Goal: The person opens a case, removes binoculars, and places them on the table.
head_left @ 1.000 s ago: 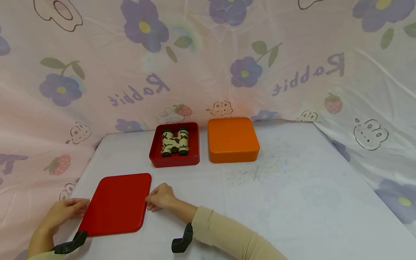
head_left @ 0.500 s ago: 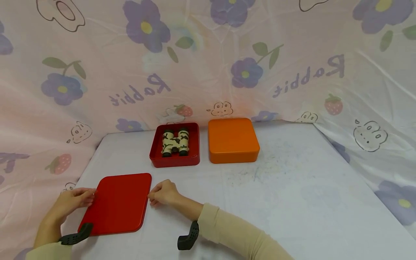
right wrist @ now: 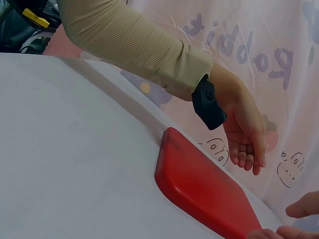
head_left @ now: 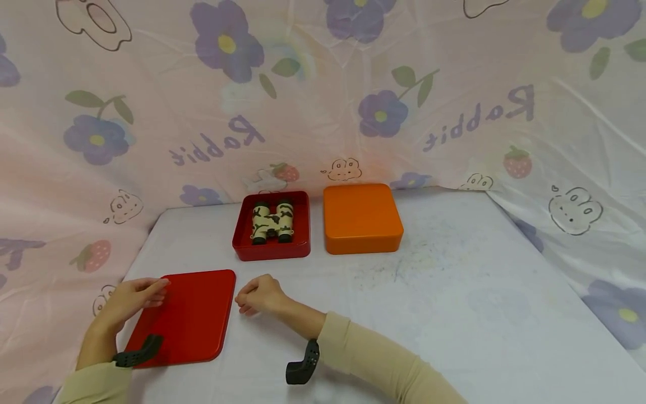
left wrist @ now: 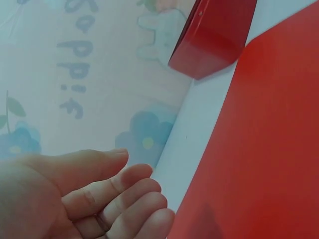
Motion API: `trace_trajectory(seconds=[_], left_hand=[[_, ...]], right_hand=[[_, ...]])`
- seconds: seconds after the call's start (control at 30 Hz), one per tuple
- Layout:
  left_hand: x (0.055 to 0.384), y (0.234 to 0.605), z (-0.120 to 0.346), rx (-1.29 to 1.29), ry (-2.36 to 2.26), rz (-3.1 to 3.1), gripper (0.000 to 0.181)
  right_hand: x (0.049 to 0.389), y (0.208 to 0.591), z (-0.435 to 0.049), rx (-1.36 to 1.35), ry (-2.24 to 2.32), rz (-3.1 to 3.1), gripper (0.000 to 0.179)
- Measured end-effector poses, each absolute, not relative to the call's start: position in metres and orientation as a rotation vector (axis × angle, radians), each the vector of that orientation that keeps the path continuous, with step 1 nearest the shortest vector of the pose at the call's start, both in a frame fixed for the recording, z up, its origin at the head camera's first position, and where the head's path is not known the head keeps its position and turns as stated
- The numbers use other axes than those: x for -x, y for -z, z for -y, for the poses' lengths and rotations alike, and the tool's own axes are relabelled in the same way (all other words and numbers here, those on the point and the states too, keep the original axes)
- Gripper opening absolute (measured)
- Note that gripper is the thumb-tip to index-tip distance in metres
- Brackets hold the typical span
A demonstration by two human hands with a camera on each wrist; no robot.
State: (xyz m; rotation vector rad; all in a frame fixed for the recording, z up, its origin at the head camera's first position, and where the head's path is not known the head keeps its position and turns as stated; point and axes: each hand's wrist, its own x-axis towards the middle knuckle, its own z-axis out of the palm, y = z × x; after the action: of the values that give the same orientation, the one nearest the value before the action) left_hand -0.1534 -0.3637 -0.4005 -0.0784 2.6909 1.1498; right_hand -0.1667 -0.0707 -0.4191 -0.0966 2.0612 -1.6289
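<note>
A flat red lid (head_left: 194, 320) lies on the white table at the front left. My left hand (head_left: 135, 300) hovers over its left part, fingers loosely bent and holding nothing; the left wrist view shows the same hand (left wrist: 109, 199) with a gap between thumb and fingers. Just off the lid's right edge is my right hand (head_left: 262, 294), its fingers relaxed with nothing between them. Farther back sits an uncovered red box (head_left: 271, 252) with camouflage-patterned binoculars (head_left: 272, 221) lying inside.
An orange box (head_left: 362, 219) stands beside the red box at the back. A printed fabric curtain (head_left: 303, 101) hangs behind the table and along both sides. Dark smudges mark the white tabletop (head_left: 454, 314) at the right.
My left hand has risen from the lid's left edge and shifted right over it. The right hand has drawn a little away from the lid's right edge. Lid and boxes stay put.
</note>
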Motion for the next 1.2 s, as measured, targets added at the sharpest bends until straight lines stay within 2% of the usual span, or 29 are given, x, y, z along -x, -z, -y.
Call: trace_trajectory(seconds=[0.53,1.2], left_hand=[[0.173,0.389,0.334,-0.014,-1.289,-2.689,0.051],[0.186,0.375,0.302,-0.123,-1.245,-2.793,0.047]], right_hand=[[0.176,0.402,0.056,0.181,1.675,-2.065,0.016],[0.199,0.383,0.036,0.182,1.786,-2.11,0.019]])
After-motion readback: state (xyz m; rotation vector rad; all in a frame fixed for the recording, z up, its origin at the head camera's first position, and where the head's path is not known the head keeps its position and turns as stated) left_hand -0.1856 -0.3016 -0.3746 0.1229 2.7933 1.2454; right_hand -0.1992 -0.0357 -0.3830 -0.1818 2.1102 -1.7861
